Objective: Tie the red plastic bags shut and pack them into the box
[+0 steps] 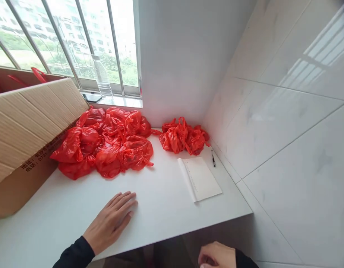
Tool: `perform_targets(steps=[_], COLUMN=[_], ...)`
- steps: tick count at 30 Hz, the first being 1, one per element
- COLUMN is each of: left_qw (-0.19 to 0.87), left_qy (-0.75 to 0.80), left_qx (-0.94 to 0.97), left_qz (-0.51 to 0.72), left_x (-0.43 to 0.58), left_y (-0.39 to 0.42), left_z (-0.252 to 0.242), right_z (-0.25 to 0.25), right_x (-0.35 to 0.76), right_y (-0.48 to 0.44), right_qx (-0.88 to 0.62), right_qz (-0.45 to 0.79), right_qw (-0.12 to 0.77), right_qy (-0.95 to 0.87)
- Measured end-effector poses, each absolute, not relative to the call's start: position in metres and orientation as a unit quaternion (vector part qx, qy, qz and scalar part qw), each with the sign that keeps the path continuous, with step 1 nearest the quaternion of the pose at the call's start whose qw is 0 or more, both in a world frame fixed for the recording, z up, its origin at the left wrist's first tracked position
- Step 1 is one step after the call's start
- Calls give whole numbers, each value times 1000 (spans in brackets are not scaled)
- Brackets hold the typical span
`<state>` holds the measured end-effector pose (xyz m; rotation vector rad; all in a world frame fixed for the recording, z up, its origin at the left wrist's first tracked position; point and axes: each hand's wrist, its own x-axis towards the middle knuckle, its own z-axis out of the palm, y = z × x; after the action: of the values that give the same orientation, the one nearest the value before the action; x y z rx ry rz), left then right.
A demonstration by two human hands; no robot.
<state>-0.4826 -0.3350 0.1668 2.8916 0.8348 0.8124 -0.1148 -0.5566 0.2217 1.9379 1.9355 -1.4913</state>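
Left hand (pixel 113 217) is resting flat on the surface (pixel 157 208), red plastic bags (pixel 113 139) lying beyond; right hand (pixel 218 254) is hanging half-curled, contents indeterminable.

Big window (pixel 66 44) at the upper left, with long metal bars (pixel 114 44). Shows pale buildings (pixel 69 28) and green trees (pixel 129 70) outside. Clear bottle (pixel 101 76) on the white sill (pixel 127 102), in front of the bars. Has a cap on. Flat dark thing (pixel 91 97) just beside the bottle. Plain grey wall (pixel 183 56) in the top middle. Shiny tiled wall (pixel 294 141) down the right side, with bright stripes (pixel 318 52) up high.
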Motion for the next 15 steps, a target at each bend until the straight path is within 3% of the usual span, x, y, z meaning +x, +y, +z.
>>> perform_targets(steps=[2,5,9,15], left_qw=[-6,-33,-53,-50], left_qy=[279,270,249,283], left_qx=[922,923,926,893], left_qz=[267,271,279,347], left_x=[-483,-484,-484,-469], left_y=[-339,-336,-330,-344], left_z=[167,169,174,171], right_z=[249,290,316,307], right_x=[-124,-131,-123,-105], right_y=[-547,-499,-402,-295], right_qx=[588,535,645,726], right_qz=[-509,-524,-325,-174], right_qw=[-27,-176,-382,-423], right_qy=[628,639,577,513])
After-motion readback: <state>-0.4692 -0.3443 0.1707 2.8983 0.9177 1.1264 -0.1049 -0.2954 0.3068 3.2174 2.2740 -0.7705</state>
